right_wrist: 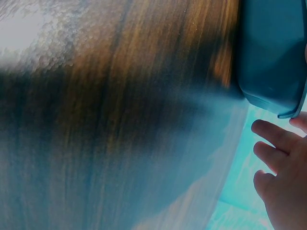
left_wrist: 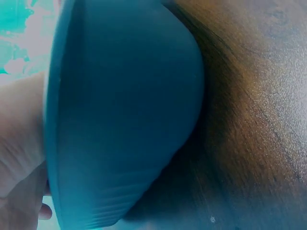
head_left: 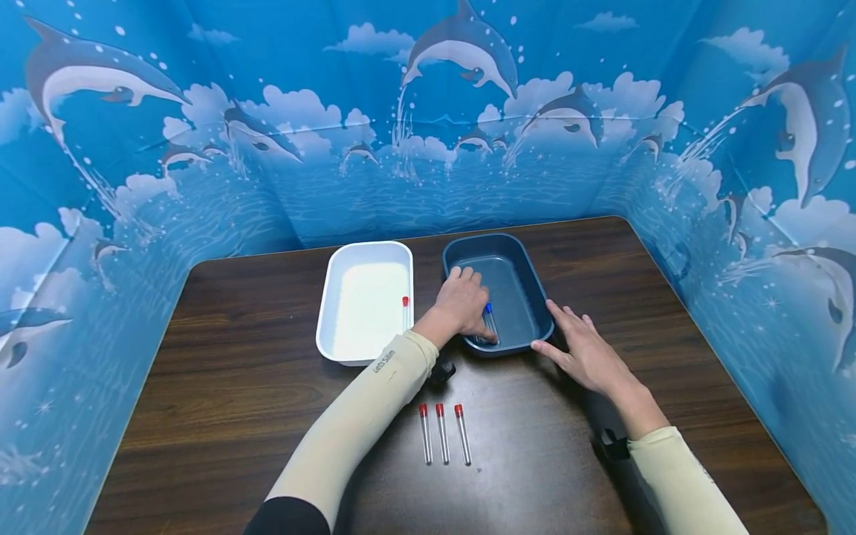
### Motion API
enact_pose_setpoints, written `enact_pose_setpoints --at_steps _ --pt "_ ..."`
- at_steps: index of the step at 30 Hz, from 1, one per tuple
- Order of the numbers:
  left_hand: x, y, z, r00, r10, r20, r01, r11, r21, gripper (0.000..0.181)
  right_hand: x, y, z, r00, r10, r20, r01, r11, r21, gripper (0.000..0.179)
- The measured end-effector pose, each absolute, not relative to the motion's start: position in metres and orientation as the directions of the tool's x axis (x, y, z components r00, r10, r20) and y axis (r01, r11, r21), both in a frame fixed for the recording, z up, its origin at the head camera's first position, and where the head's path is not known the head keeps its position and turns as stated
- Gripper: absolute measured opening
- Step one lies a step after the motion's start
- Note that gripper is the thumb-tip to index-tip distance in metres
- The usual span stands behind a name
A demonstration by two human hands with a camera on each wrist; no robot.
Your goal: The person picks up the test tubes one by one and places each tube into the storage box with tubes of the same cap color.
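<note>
My left hand (head_left: 464, 301) reaches over the near left rim of a dark blue tray (head_left: 518, 297), its thumb low inside. By that thumb lies a blue-capped clear tube (head_left: 490, 318). The palm side is hidden, so whether the fingers pinch a tube cannot be seen. In the left wrist view the tray's outer wall (left_wrist: 124, 105) fills the middle. My right hand (head_left: 588, 353) has its fingers spread at the tray's near right corner, holding nothing. Three red-capped tubes (head_left: 442, 435) lie side by side on the table in front of the trays.
A white tray (head_left: 324, 327) stands left of the blue one, with a red-capped tube (head_left: 405, 312) along its right side. The dark wooden table (head_left: 221, 371) is bordered at the back and sides by a dolphin-print curtain (head_left: 301, 186).
</note>
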State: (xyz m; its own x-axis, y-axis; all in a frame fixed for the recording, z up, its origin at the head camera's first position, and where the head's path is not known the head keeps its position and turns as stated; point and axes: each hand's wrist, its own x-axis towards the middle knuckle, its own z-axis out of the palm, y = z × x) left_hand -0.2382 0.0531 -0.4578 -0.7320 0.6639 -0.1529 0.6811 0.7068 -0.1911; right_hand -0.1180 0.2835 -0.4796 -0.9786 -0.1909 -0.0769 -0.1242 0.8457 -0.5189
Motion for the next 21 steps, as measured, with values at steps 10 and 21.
enact_pose_setpoints --at_steps 10,21 --pt "-0.229 0.04 -0.445 -0.745 0.662 -0.079 0.665 0.73 -0.158 0.092 -0.119 0.282 -0.48 -0.977 -0.195 -0.082 -0.125 0.845 -0.52 0.092" --pt "-0.219 0.017 -0.438 -0.762 0.648 -0.017 0.644 0.754 -0.13 0.096 -0.117 0.281 -0.479 -0.979 -0.193 -0.071 -0.129 0.847 -0.516 0.092"
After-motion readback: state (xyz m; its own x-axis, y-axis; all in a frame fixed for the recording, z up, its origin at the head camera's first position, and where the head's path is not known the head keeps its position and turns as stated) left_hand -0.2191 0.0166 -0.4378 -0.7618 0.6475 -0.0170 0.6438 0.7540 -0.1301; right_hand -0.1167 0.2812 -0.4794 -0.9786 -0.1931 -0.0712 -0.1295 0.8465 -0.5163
